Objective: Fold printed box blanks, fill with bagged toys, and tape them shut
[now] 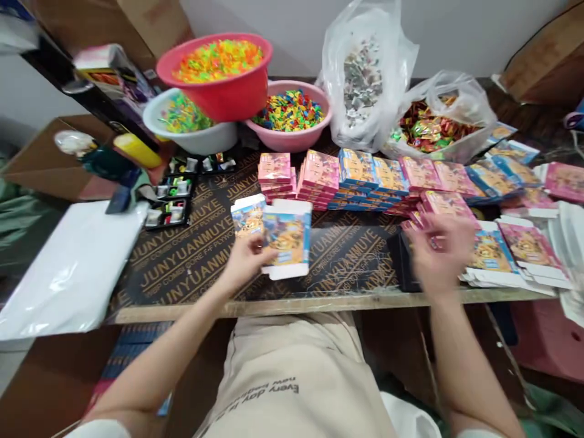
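Closed between thumb and fingers, my left hand (244, 261) grips printed blue cartons with white flaps. One blue carton (288, 234) faces up flat, and a second carton (247, 214) shows behind it to the left. My right hand (442, 255) is smeared by motion, so its fingers and anything in them cannot be made out. It hovers over a black tray (401, 261), in front of a pink box (444, 202). Flat blue cartons (490, 249) and flat pink cartons (531, 246) lie to its right.
Stacked pink boxes (320, 170) and blue boxes (358, 170) line the table's middle. Behind stand a red basin (219, 91), a pink basin (292, 140), a pale basin (201, 141) and plastic bags (337, 91). Small black trays (168, 213) and a white plastic packet (68, 261) lie left.
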`<action>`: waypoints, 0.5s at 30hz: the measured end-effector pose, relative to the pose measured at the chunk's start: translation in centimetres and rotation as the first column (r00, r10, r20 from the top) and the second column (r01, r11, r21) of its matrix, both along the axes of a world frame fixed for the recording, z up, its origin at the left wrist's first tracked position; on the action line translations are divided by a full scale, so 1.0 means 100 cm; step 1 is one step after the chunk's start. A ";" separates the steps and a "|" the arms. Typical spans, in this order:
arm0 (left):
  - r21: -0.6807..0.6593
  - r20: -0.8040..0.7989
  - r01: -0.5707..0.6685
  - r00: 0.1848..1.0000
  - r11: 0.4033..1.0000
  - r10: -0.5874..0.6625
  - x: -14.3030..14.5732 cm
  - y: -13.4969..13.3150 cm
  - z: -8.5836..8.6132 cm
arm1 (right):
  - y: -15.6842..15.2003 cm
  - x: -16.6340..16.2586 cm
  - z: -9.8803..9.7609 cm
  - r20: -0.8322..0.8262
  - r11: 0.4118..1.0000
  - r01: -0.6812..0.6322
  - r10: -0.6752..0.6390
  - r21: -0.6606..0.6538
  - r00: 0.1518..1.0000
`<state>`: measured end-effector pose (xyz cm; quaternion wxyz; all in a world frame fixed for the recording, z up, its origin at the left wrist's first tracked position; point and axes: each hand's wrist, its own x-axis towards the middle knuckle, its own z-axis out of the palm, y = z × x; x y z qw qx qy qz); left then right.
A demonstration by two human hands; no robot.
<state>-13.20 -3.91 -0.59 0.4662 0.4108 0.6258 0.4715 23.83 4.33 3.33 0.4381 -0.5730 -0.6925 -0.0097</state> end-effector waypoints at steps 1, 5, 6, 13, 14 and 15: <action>0.061 -0.061 0.071 0.996 0.996 -0.067 0.013 -0.005 -0.001 | -0.010 -0.039 -0.004 -0.005 0.964 -0.258 0.259 -0.060 0.966; 0.228 -0.300 0.290 0.929 0.930 -0.216 0.043 -0.022 0.001 | -0.026 -0.138 -0.014 -0.118 0.786 -0.572 0.561 -0.235 0.820; 0.257 -0.313 0.311 0.922 0.915 -0.226 0.045 -0.025 0.001 | -0.026 -0.147 -0.014 -0.146 0.778 -0.572 0.554 -0.259 0.819; 0.351 0.415 0.471 0.697 0.809 -0.585 0.044 -0.025 -0.019 | -0.035 -0.144 -0.014 -0.442 0.582 -0.757 0.619 -0.296 0.649; 0.345 0.452 0.474 0.673 0.810 -0.586 0.046 -0.025 -0.021 | -0.036 -0.142 -0.016 -0.485 0.563 -0.771 0.607 -0.297 0.630; 0.335 0.466 0.454 0.682 0.826 -0.564 0.047 -0.025 -0.021 | -0.037 -0.140 -0.018 -0.532 0.569 -0.774 0.580 -0.278 0.617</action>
